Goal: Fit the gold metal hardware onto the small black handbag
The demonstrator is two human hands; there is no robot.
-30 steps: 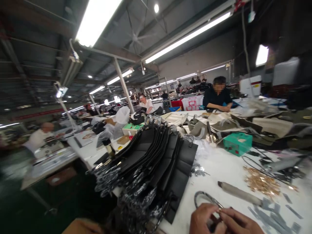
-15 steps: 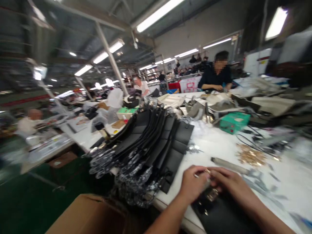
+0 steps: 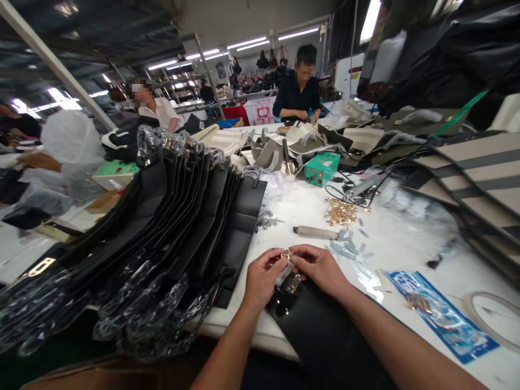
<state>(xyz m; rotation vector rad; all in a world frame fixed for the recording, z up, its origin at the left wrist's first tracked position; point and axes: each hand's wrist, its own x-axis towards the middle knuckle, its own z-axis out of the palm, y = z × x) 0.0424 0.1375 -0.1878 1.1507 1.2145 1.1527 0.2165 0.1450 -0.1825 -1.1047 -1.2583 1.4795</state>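
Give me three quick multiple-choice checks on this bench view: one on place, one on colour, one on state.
1. The stack of black bag panels lies where relative to both hands?
A. left
B. right
C. behind the seated person

2. The small box past the gold fittings is:
A. red
B. green
C. white

3. The left hand and right hand are:
A. apart, idle
B. together, pinching a small gold clasp
C. gripping the grey-handled tool

Key: 1 A, stack fills the left side; 2 B, teal-green casing; 3 B, fingertips meet on the clasp.

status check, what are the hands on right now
Left hand and right hand pinch a small gold clasp together. Black bag beneath them on white table. Stack of black bags close at left.
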